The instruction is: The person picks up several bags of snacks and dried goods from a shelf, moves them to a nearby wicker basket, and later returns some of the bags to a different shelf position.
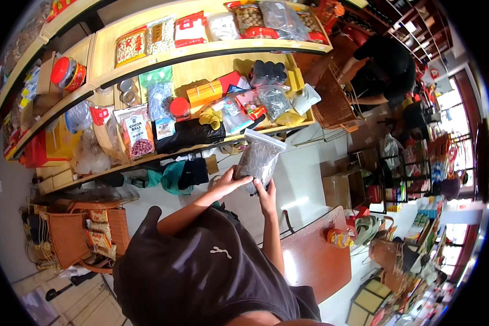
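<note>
A clear zip-top plastic bag (pixel 259 157) filled with a dark, loose dried product is held up in front of my chest. My left hand (pixel 233 181) grips its lower left side, with the thumb laid across the front. On the lower right, my right hand (pixel 266 193) holds the same bag, its thumb or a finger pressed on the front. The bag tilts slightly to the right, its zip edge uppermost. Just beyond it lies a wooden display shelf (pixel 179 154) loaded with packaged goods, among them a black plastic bag (pixel 187 136) and a cocoa ball pouch (pixel 137 132).
An upper shelf (pixel 228 45) carries several bags of dry food. Another person (pixel 385 69) bends beside a wicker chair (pixel 332 100) at upper right. To my right stands a reddish-brown table (pixel 322 261) with an oil bottle (pixel 339 238). A wicker chair (pixel 65 234) holding packets is at left.
</note>
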`<move>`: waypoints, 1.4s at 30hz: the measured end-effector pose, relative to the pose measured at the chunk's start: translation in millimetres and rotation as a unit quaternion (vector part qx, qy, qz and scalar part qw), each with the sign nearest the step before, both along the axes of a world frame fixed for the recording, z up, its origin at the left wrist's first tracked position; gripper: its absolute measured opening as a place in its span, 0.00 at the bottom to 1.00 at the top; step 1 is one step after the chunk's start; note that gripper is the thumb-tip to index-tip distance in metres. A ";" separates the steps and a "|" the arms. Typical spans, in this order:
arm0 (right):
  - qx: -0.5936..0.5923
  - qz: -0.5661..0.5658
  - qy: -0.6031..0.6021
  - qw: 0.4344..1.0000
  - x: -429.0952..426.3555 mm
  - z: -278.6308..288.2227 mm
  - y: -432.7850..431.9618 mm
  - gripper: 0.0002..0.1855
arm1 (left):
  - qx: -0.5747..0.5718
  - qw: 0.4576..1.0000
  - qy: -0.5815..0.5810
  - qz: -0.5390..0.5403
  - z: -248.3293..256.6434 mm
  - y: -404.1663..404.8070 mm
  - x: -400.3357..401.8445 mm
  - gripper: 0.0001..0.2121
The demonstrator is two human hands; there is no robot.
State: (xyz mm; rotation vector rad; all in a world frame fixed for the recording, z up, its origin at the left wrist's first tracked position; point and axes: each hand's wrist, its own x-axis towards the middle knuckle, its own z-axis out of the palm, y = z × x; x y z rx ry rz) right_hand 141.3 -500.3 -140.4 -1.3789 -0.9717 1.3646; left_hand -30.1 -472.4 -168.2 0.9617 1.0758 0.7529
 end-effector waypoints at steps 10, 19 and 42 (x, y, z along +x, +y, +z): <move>0.088 0.147 0.002 0.985 -32.8 26.8 180.9 0.30 | 0.213 0.952 0.051 0.213 44.3 133.2 -35.8 0.36; 0.254 0.231 -0.142 0.929 -87.1 145.2 430.7 0.32 | 0.344 0.878 0.078 0.324 143.4 345.3 -85.6 0.31; 0.485 0.096 -0.104 0.863 -163.3 96.7 523.2 0.31 | 0.397 0.716 0.334 0.467 126.7 388.1 -107.7 0.26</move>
